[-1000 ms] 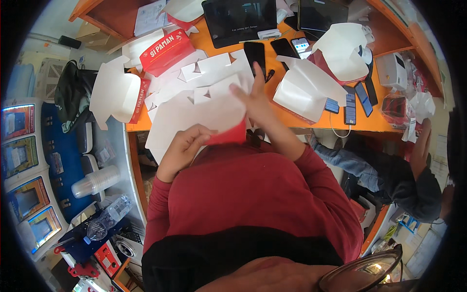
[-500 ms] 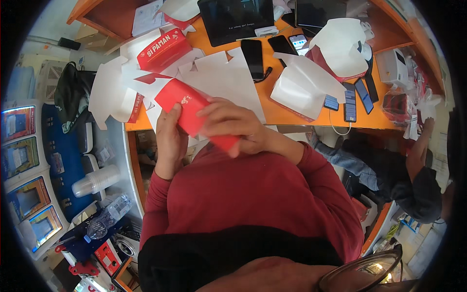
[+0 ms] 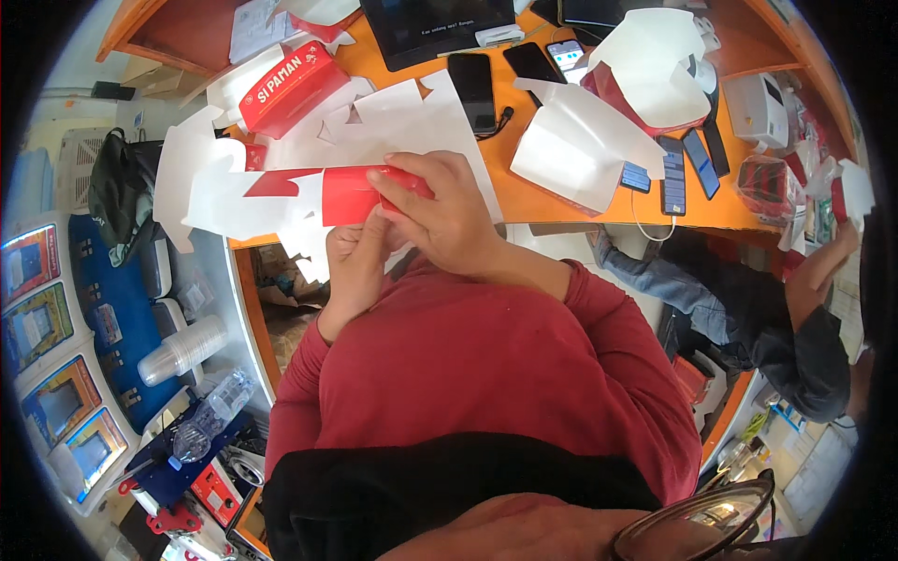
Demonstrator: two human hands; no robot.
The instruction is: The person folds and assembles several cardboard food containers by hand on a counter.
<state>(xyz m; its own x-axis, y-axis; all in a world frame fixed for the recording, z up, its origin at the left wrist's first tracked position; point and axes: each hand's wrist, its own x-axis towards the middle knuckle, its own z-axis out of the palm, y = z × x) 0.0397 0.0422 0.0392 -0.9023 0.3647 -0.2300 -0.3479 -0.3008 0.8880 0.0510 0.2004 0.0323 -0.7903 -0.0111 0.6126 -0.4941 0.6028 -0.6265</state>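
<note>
- Half a second ago we held the red and white cardboard box blank (image 3: 281,192) tilted up in front of our chest; now it lies turned level, stretching out to our left over the near edge of the orange tabletop (image 3: 552,201).
- Our right hand (image 3: 440,215) has moved on top and is closed over the red folded end of the blank, fingers wrapped round it.
- Our left hand (image 3: 355,266) has dropped beneath and grips the same end from below, thumb up against the red card.
- The flat white blanks (image 3: 393,117) lie uncovered on the tabletop just behind our hands.
- A folded red box (image 3: 290,84) sits near the far left corner; we cannot tell what is in it.
- Two open white boxes (image 3: 580,140) stand right of the middle, beside the phones (image 3: 472,79); their insides look bare.
</note>
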